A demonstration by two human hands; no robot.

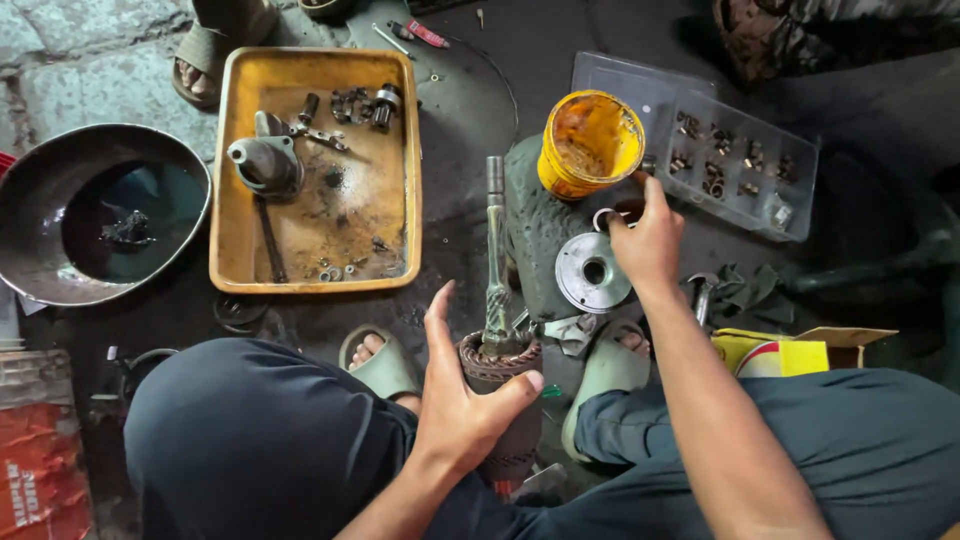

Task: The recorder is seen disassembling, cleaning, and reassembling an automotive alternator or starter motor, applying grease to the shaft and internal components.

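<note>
A motor armature [497, 375] stands upright on the floor between the person's knees, gripped by the left hand [462, 400]. The right hand [645, 240] pinches a small ring [606, 218] beside a yellow grease tub [588, 143] and metal disc [592, 272].

1. One view only, from the person's head, looking almost straight down over their own knees at a dark workshop floor.
2. It sits close: both forearms run up from the bottom edge, the left hand [462, 400] near centre and the right hand [645, 240] just above it.
3. The far side of the floor lies at the top, where a tray [225, 170] and a parts box [640, 90] show.
4. A bowl [30, 200] is cut by the left edge.
5. No second view to share with.
</note>
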